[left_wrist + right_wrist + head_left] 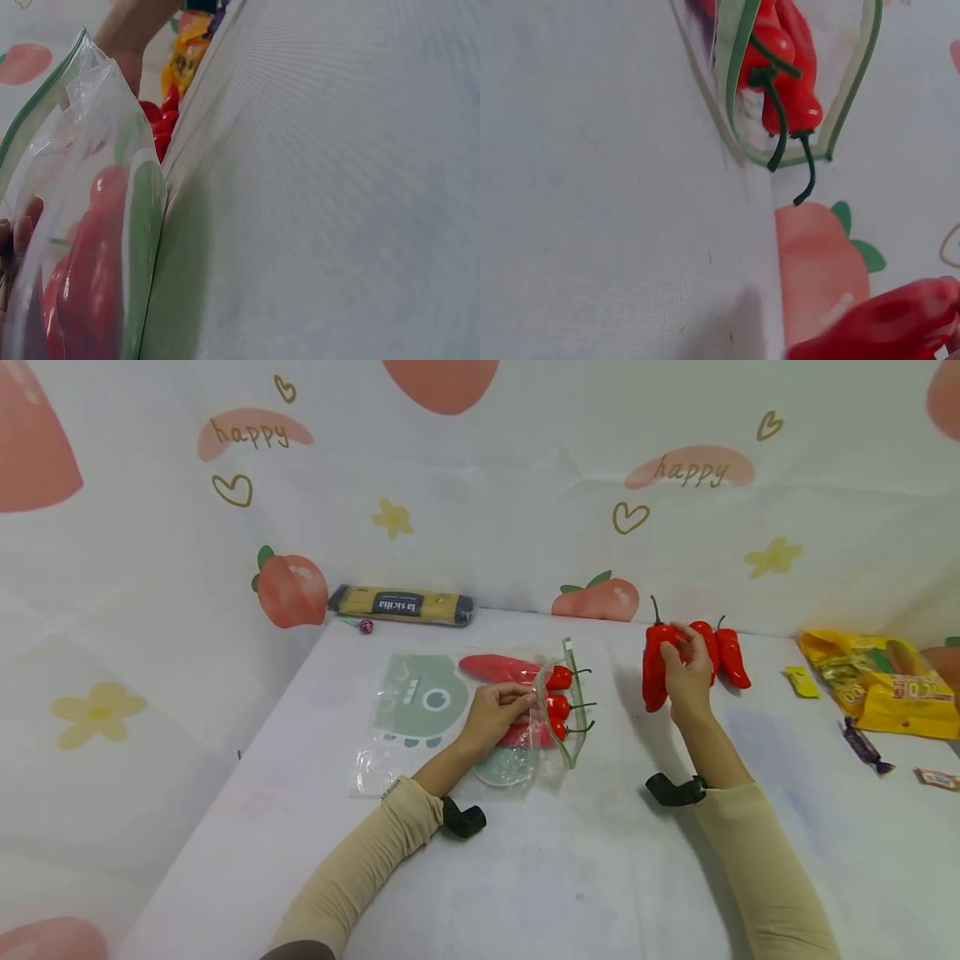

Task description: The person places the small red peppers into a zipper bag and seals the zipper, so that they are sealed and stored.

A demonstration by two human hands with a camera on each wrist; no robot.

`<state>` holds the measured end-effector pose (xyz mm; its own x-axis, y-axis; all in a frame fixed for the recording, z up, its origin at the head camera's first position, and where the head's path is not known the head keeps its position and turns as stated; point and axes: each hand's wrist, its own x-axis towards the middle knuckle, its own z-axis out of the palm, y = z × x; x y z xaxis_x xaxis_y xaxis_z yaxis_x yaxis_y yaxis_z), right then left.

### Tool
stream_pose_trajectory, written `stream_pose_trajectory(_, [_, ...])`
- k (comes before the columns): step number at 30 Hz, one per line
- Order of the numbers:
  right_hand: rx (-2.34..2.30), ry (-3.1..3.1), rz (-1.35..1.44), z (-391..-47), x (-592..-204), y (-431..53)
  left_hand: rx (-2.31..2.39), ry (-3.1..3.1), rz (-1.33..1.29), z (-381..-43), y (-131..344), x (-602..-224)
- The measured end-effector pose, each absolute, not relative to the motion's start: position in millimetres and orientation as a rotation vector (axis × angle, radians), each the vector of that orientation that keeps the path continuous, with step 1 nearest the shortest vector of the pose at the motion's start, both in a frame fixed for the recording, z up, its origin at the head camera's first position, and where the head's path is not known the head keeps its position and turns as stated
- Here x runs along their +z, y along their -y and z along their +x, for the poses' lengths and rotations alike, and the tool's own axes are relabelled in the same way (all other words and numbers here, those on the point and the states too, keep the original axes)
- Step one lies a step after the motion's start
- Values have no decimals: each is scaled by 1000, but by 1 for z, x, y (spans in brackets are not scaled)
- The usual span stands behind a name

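A clear zip bag [412, 693] with a green dinosaur print lies on the table, its green-edged mouth facing right. Three red chili peppers [558, 707] are in it, their stems poking out of the mouth. My left hand [491, 714] pinches the bag's upper layer near the opening; in the left wrist view the film [105, 97] stands raised over the peppers. To the right, my right hand [688, 672] grips another red chili pepper [654, 670] upright, stem up, apart from the bag. The right wrist view shows this pepper [892, 322] blurred at the lower corner.
Two more red peppers [732, 658] lie just behind my right hand. At the back left are a spaghetti pack [401, 606] and a lollipop [365, 627]. On the right are a yellow candy bag [892, 685], a small yellow packet [802, 682] and wrapped sweets [866, 747]. A printed cloth backs the table.
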<state>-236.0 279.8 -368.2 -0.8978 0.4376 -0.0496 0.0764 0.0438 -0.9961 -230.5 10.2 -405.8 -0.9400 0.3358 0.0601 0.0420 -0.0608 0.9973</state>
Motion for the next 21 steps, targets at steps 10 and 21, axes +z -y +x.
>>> stream_pose_trajectory(10, [2237,1834,-548,-213,-361,-265,2104,-2011,424,-231,-11,-404])
stream_pose_trajectory(21, [2491,2039,-674,-207,-381,-245,2133,-1998,443,-230,-10,-404])
